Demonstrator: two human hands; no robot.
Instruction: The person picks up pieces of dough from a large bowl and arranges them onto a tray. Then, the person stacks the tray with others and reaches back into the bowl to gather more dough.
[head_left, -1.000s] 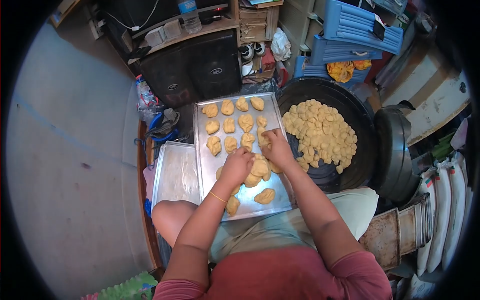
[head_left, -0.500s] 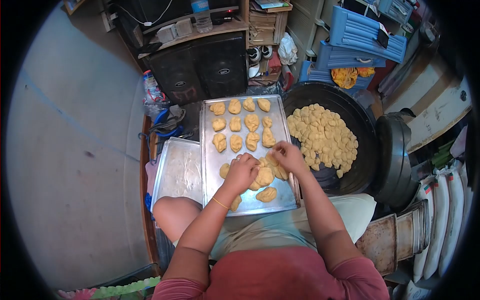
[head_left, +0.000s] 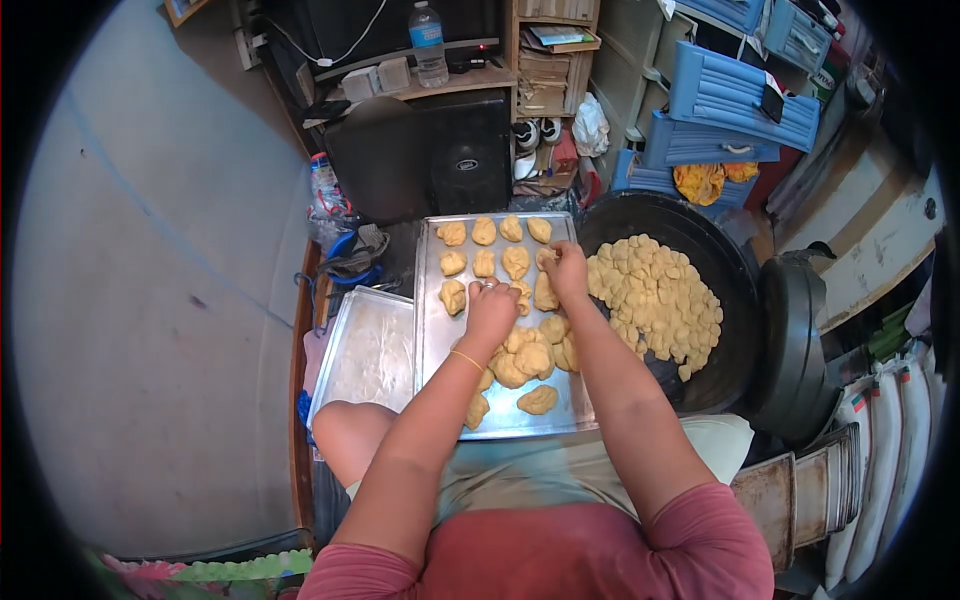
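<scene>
A metal baking tray [head_left: 428, 345] lies across my lap with rows of yellow dough pieces on its far part. My right hand [head_left: 568, 275] pinches a dough piece [head_left: 544, 257] at the right end of the second row. Curled fingers of my left hand [head_left: 492, 315] sit over a dough piece in the third row, which they mostly hide. Close to my forearms, a heap of dough pieces [head_left: 528, 358] is bunched together. A single flattened dough piece [head_left: 538, 400] lies by the tray's near edge.
On the right stands a large black basin [head_left: 735, 330] holding many small dough pieces. A second metal tray [head_left: 365, 345] is at the left, beside my knee. Black speakers [head_left: 465, 150] and a water bottle [head_left: 427, 45] are ahead. Stacked dark pans [head_left: 765, 500] stand at lower right.
Both hands have moved away from the heap toward the far rows. My right hand has reached a second-row dough piece, and my left hand the third row. The camera view has shifted slightly.
</scene>
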